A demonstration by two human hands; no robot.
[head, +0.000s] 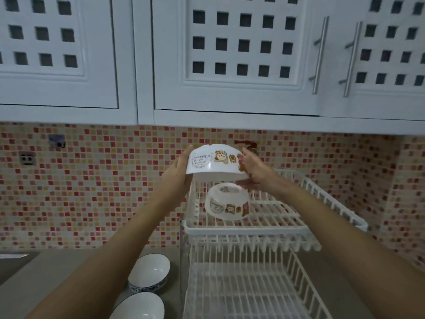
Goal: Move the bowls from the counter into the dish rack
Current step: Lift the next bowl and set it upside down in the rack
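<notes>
I hold a white cartoon-printed bowl (215,161) upside down in the air, above the top tier of the white wire dish rack (253,229). My left hand (178,174) grips its left side and my right hand (253,166) its right side. Directly below it, a second cartoon-printed bowl (226,201) sits upside down on the top tier. Two white bowls with dark rims stand upright on the grey counter left of the rack, one (149,271) farther back and one (138,306) at the frame's bottom edge.
The rack's lower tier (248,293) holds nothing that I can see. White wall cupboards (239,54) with metal handles hang close above the rack. A red and yellow mosaic backsplash (92,192) runs behind the counter (46,272).
</notes>
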